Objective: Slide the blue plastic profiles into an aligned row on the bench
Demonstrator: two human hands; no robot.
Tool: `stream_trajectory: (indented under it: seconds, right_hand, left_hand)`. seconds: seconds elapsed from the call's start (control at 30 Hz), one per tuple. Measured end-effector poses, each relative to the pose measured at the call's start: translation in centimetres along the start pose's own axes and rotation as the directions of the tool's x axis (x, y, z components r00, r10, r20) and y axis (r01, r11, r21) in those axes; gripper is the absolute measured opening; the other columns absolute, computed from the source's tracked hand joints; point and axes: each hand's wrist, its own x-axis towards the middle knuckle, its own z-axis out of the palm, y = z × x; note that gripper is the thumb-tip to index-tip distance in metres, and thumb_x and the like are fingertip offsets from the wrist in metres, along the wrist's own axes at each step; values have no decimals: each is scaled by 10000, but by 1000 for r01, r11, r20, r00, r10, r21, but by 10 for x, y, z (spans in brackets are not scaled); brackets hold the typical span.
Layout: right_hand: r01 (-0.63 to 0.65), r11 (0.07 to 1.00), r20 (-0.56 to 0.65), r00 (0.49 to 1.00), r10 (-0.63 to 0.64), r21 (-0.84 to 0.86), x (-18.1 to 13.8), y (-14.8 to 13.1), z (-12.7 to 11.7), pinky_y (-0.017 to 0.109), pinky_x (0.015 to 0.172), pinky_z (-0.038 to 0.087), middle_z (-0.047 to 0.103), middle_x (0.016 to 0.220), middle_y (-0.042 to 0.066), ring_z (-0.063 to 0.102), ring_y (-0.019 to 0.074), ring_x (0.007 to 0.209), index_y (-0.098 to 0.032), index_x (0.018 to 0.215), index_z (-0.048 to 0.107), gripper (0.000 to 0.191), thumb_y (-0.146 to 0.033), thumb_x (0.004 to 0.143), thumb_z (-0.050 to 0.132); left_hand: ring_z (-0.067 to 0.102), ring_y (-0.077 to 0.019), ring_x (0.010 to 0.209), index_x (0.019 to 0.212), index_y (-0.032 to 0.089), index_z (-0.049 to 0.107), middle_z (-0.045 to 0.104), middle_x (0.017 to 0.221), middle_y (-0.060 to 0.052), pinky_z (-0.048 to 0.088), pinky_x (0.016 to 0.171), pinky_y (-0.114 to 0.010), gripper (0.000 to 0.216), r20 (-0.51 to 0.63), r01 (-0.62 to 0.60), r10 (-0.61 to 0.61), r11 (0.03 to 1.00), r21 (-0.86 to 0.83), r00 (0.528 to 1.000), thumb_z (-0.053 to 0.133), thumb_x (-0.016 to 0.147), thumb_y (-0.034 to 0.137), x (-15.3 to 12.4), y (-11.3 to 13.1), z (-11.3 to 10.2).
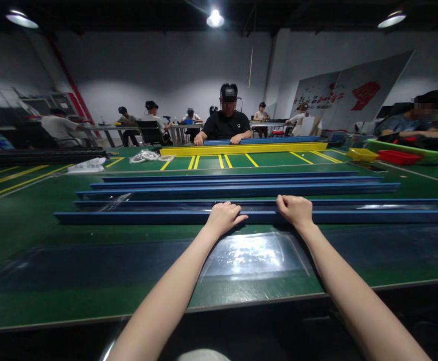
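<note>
Grip: left hand (224, 218) and right hand (297, 209) curled over long blue U-shaped channel (262, 217), lying crosswise on green tabletop (15, 228); whether grasping channel or clear plastic film (395, 206) inside, cannot tell. Spacing presumably steadies channel.

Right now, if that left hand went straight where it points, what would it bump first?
Probably the far wall of the long, straight blue channel under the left hand. Depth is unclear, though.
</note>
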Motion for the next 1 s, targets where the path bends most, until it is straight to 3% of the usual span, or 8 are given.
stream_trajectory:
  seconds: [0.27,1.0]
  right_hand:
    - [74,996,47,996,-76,42,-1,2,-2,236,470,162,648,604,64,521,120,507,-160,522,612,454,-395,794,334]
    - [82,996,62,995,-83,26,-1,2,0,238,468,163,652,602,61,526,125,505,-168,530,621,454,-384,804,330]
  left_hand:
    - [552,-153,689,710,176,568,624,690,-35,326,545,-235,374,-12,13,-13,1000,-7,1000,393,825,486,0,0,1]
    - [572,-159,707,749,182,586,624,718,-47,357,564,-228,413,87,54,-50,998,-41,995,344,835,505,2,1,-4]
